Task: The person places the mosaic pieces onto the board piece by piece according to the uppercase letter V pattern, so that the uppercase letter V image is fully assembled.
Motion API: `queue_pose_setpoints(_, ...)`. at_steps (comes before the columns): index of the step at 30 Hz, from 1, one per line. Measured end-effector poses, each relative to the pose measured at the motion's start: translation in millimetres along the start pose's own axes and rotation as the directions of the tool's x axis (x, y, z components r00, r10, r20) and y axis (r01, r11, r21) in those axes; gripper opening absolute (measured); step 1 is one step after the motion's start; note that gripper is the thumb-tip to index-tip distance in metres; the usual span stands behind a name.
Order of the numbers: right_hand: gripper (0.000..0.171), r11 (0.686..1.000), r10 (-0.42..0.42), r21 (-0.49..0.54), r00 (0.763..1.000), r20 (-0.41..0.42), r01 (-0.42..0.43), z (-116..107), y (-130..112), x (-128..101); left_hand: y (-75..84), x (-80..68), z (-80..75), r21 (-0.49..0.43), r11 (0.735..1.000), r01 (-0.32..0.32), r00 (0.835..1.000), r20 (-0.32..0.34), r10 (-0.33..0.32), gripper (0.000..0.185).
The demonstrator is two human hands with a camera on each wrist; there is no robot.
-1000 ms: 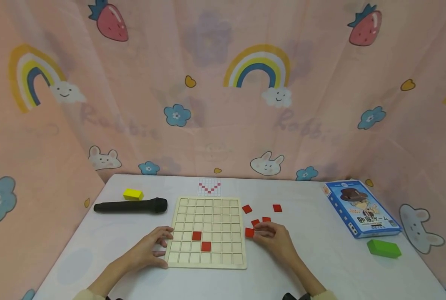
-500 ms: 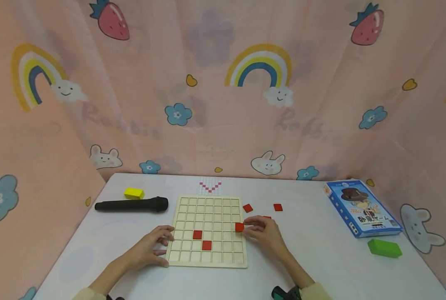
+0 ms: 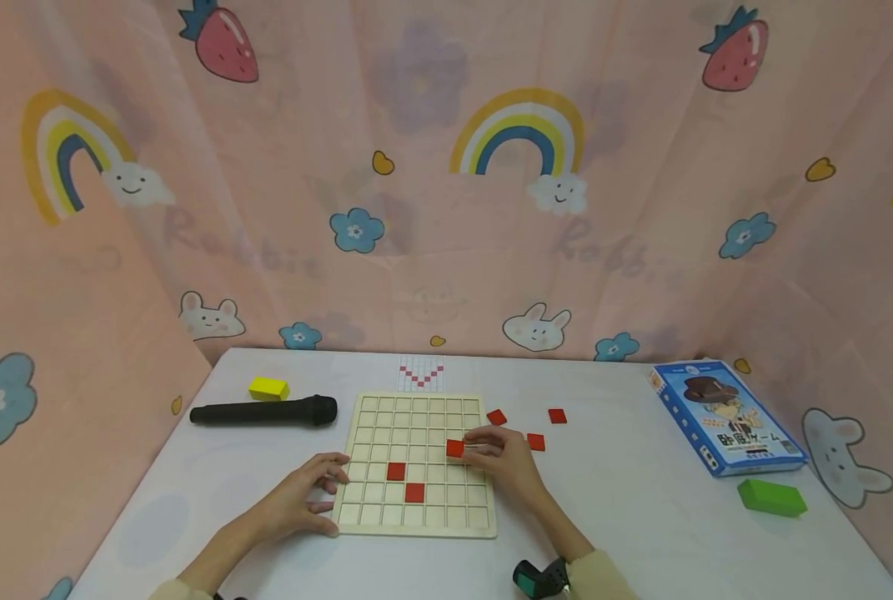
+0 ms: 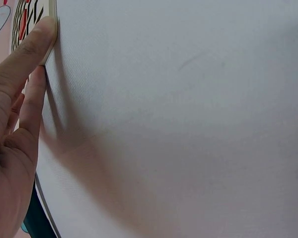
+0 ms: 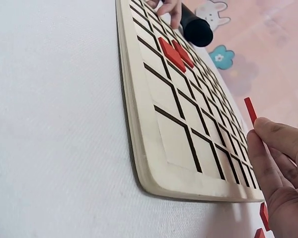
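One red tile [image 3: 455, 448] is pinched in the fingertips of the right hand [image 3: 502, 467], held over the right part of the board [image 3: 416, 521], about midway down the grid. From the right wrist the tile [image 5: 250, 110] shows edge-on, raised clear of the wood, with thumb and forefinger closed narrowly on its lower end.

Two more red tiles already sit in the grid, one [image 3: 395, 471] left of centre and another [image 3: 414, 492] one row nearer and one square to the right, corner to corner. The left hand [image 3: 303, 496] rests at the board's left edge near the front corner, fingers loosely spread and fairly straight, their tips against the wood; the left wrist view shows a thumb [image 4: 27, 47] pressed to the board's rim.

Three loose red tiles lie on the white table [image 3: 641, 517] just right of the board: one [image 3: 497, 417] close to its upper right corner, one [image 3: 557, 415] further right, one [image 3: 536, 442] beside the right hand.

Beyond the board's far edge lies a small pattern card [image 3: 419, 372] with a red V. A black microphone [image 3: 264, 412] lies left of the board, a yellow block [image 3: 268, 387] just behind it. Well off to the right sit a blue box [image 3: 724, 417] and, nearer, a green block [image 3: 771, 497].
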State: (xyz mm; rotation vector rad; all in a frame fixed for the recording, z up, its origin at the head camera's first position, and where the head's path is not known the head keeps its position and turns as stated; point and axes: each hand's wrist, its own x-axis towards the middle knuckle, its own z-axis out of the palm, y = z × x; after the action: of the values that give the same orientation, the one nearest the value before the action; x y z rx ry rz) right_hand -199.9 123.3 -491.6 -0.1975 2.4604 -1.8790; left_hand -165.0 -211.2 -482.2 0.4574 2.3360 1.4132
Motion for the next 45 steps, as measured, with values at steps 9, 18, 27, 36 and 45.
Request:
queue_pose_setpoints(9, 0.029, 0.998, -0.051, -0.043, 0.998, 0.027, 0.052, 13.3, -1.9, 3.8, 0.6, -0.1, -0.5, 0.002, 1.0, -0.005, 1.0, 0.002, 0.005, 0.057)
queue_pose_setpoints(18, 0.028, 0.996, -0.076, -0.04, 0.996, 0.047, 0.078, 26.1, -5.4, 8.2, -2.2, 0.3, -0.5, -0.004, 1.0, 0.003, 1.0, 0.001, -0.003, 0.058)
queue_pose_setpoints(27, 0.027, 0.997, -0.077, -0.024, 0.994, 0.077, 0.079, 41.2, -9.0, 12.5, 0.1, 0.1, 0.1, 0.007, 1.0, 0.0, 1.0, -0.002, 0.0, 0.057)
queue_pose_setpoints(36, 0.023, 0.979, -0.174, -0.088, 0.978, 0.113, 0.184, 55.8, -11.7, 18.2, 1.6, 0.1, 0.1, 0.005, 1.0, 0.012, 1.0, -0.012, -0.011, 0.057)
queue_pose_setpoints(45, 0.021, 0.971, -0.179, -0.131, 0.974, 0.139, 0.198, 71.8, -16.1, 23.5, -0.5, 0.7, -0.1, 0.002, 1.0, -0.003, 1.0, -0.008, 0.003, 0.057)
